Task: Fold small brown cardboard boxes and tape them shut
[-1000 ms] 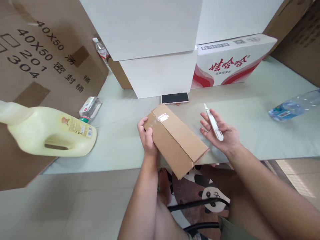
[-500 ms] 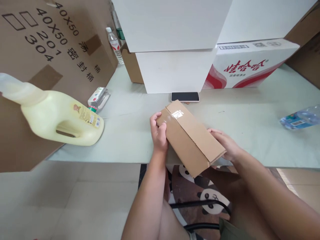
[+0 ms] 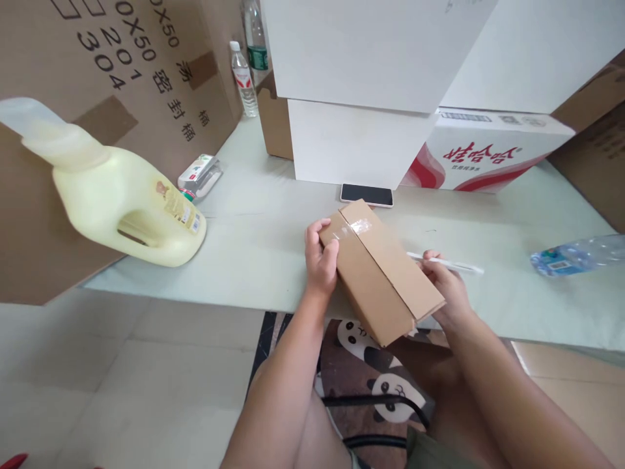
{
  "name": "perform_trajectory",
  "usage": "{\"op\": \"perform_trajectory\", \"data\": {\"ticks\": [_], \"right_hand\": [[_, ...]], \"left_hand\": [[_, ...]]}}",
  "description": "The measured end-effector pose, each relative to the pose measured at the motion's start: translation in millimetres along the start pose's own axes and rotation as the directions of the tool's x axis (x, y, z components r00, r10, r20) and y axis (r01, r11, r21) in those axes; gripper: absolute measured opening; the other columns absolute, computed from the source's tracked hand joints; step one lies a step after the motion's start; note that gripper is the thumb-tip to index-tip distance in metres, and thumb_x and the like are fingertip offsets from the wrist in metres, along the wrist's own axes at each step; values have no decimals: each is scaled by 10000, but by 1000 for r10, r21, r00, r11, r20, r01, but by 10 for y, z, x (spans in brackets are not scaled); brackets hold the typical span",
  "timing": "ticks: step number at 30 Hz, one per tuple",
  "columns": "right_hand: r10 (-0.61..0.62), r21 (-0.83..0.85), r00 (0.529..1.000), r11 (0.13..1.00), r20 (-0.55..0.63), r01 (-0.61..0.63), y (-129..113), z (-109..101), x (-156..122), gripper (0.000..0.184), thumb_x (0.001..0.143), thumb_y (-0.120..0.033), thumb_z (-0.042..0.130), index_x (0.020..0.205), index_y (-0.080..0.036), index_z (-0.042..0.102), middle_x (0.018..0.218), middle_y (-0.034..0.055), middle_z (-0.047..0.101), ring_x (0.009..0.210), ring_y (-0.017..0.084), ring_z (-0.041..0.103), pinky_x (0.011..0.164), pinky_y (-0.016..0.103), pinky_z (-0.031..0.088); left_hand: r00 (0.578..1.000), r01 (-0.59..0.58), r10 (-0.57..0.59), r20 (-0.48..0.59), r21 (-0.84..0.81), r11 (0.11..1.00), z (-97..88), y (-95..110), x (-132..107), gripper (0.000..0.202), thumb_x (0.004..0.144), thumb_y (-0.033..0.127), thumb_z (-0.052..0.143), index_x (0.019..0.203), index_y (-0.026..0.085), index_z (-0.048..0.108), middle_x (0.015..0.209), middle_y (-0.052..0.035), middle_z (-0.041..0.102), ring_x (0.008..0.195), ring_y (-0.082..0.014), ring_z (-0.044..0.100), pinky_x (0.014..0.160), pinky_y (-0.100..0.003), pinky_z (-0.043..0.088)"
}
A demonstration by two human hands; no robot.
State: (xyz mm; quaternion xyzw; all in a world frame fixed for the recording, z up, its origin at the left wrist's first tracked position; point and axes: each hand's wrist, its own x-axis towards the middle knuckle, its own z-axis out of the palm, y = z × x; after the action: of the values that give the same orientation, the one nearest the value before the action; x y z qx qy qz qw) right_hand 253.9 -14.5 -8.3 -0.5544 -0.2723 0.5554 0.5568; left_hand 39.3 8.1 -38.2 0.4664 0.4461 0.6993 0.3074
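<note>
A small brown cardboard box (image 3: pixel 375 267), with clear tape over its seam near the far end, is tilted at the table's front edge. My left hand (image 3: pixel 322 257) grips its far left corner, the thumb on top and the fingers round the side. Beyond the box's right side, my right hand (image 3: pixel 446 286) is closed on a slim white pen-shaped thing (image 3: pixel 459 266), whose exact kind I cannot make out. Part of that hand's fingers is hidden behind the box. Just past the box, a phone (image 3: pixel 366 195) lies face up on the table.
A yellow jug with a handle (image 3: pixel 122 195) stands on the left, by a large carton (image 3: pixel 161 39). White boxes (image 3: pixel 356 143) are stacked at the back, beside a red-and-white carton (image 3: pixel 483 153). A plastic bottle (image 3: pixel 571 257) lies on the right of the cloth-covered table (image 3: pixel 254 260).
The slim white thing now shows in my right hand, beyond the box's right side. My left hand keeps its grip on the box. The camera view has shifted and tilted slightly.
</note>
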Motion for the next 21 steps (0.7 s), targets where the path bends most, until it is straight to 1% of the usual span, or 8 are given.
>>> {"op": "perform_trajectory", "data": {"ticks": [3,6,9,12,14,16,18,21], "right_hand": [[-26,-19,1000,999,10,26,-41,-8,-98,328,610,-260,718,857,-252,501,587,-70,615,490,126,561,451,244,416],[-171,-59,985,983,33,173,-148,-3,-224,334,650,-266,709,917,-263,507,813,-27,738,693,155,682,605,278,492],[-405,-112,912,905,66,410,-313,52,-381,281,700,-233,677,918,-284,508,862,-30,760,801,177,712,695,315,496],[-564,-146,822,810,73,568,-504,147,-545,210,758,-195,645,881,-299,509,683,-50,710,608,184,666,612,330,466],[-588,-139,799,787,126,601,-612,215,-635,144,812,-242,648,859,-305,527,600,-51,649,541,192,645,560,335,454],[-574,-121,782,782,242,612,-679,275,-696,105,860,-364,653,870,-308,564,580,-35,615,518,202,636,498,333,430],[-543,-120,757,779,363,616,-694,318,-722,204,880,-498,639,936,-303,611,619,-7,637,509,198,616,455,323,402],[-489,-176,728,760,480,626,-638,346,-700,361,903,-609,572,1037,-284,655,729,31,673,578,183,603,494,319,437]], "left_hand": [[1000,18,-18,13,-6,1000,15,10,-14,316,892,394,531,1173,252,547,1197,-104,568,1154,-269,541,968,-414,451],[1000,13,-13,12,4,1000,31,23,-20,322,895,396,532,1179,247,546,1198,-106,571,1165,-271,538,981,-419,443],[1000,-3,3,12,10,1000,43,21,-14,317,897,386,532,1182,248,546,1191,-103,579,1173,-272,541,993,-420,437],[1000,-8,7,30,5,1000,51,18,-2,315,893,368,531,1185,249,548,1204,-103,576,1192,-272,536,1014,-427,426],[999,2,-2,41,-1,1000,60,22,1,318,894,359,526,1190,247,547,1220,-105,569,1211,-273,526,1037,-435,411],[999,6,-6,39,-2,1000,73,29,-2,317,897,352,518,1195,247,543,1227,-106,566,1221,-272,521,1054,-442,400],[1000,-2,1,30,8,1000,85,40,-11,312,899,346,516,1196,249,541,1222,-103,570,1215,-270,524,1057,-443,397],[1000,-10,9,21,33,999,89,56,-26,311,902,343,517,1198,250,541,1216,-100,577,1205,-267,529,1055,-440,401]]}}
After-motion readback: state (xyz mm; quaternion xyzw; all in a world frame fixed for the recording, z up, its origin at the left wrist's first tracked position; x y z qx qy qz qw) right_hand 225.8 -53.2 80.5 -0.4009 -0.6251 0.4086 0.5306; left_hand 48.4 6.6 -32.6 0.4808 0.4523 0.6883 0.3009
